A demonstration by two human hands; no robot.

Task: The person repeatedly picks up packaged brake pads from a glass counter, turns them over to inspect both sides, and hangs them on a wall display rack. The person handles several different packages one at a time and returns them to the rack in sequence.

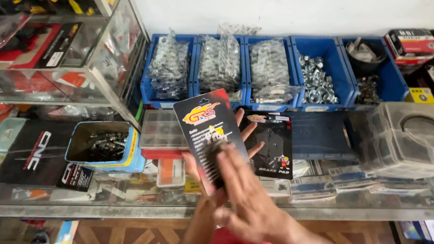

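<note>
My left hand (194, 168) holds a black and red carded package (205, 118) upright from behind, with its fingers showing past the card's right edge. My right hand (245, 196) is blurred in front of the card's lower half, its fingers laid flat on the dark part fixed there. A second black carded package (275, 144) lies on the glass counter (131, 207) just behind and to the right of my hands.
A row of blue bins (334, 57) at the back holds bagged hardware and loose nuts. An open box of metal parts (101, 141) and a clear compartment box (162, 130) sit at the left. Clear plastic containers (412, 139) stand at the right, a glass display case (70, 56) at the far left.
</note>
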